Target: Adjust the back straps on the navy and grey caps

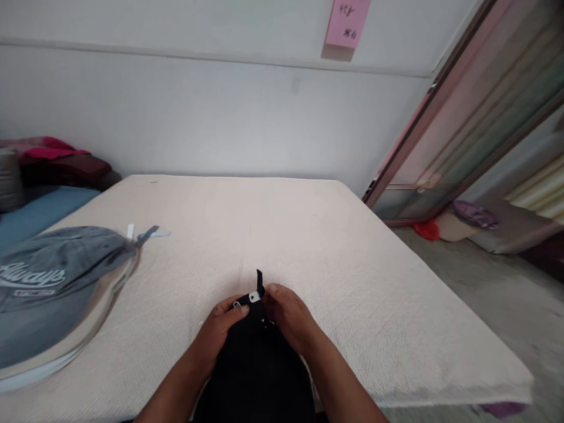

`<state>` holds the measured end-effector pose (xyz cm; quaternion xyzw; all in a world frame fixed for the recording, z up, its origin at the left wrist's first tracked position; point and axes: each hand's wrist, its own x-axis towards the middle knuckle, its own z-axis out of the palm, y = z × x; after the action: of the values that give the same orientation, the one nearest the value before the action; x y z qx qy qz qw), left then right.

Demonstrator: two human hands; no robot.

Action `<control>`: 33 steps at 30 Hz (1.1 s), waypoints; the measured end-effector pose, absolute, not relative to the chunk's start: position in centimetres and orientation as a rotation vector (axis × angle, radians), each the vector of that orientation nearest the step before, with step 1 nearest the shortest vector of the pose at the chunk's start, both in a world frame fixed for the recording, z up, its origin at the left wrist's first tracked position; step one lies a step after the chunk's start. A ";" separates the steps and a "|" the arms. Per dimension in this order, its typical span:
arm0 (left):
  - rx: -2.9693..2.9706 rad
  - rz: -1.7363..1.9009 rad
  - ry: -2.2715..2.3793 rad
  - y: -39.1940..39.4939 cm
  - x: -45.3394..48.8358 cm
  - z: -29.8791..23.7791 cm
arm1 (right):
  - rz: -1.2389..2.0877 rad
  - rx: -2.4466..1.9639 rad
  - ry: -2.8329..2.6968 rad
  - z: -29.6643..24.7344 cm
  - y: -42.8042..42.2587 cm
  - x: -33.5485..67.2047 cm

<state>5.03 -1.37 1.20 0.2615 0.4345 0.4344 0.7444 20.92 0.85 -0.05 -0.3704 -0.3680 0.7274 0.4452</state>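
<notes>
A black cap is at the near edge of the table, its adjustable back strap turned away from me. A silver metal buckle sits on the strap, and the loose strap end sticks up beyond it. My left hand pinches the strap band left of the buckle, thumb on top near a small metal ring. My right hand is closed at the right side of the buckle, its fingertips against the strap and partly hidden.
A stack of caps lies at the left, a grey cap with white lettering on top. The table has a pale textured cover. Behind it stands a white wall with a pink note. A glass sliding door is at the right.
</notes>
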 end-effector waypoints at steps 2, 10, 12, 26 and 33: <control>0.543 0.943 0.864 -1.4 5.1 1.2 | 1.874 -0.873 -0.900 0.2 0.8 21.0; 0.362 1.005 0.723 -2.1 4.1 1.6 | 1.948 -0.890 -0.857 -0.1 1.2 21.4; 0.312 1.070 0.732 -2.0 3.4 1.7 | 1.903 -0.925 -0.691 -0.5 1.5 21.6; 0.110 0.917 0.613 0.0 0.0 0.8 | 2.397 -0.821 -0.452 -0.5 -0.5 21.9; 0.103 0.804 0.758 0.5 2.2 -0.4 | 2.020 -0.683 -0.299 0.5 0.1 22.4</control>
<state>2.23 0.54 -0.43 0.0490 0.3600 0.3815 0.8500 22.39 0.14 0.53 -0.2793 -0.1224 0.8260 0.4741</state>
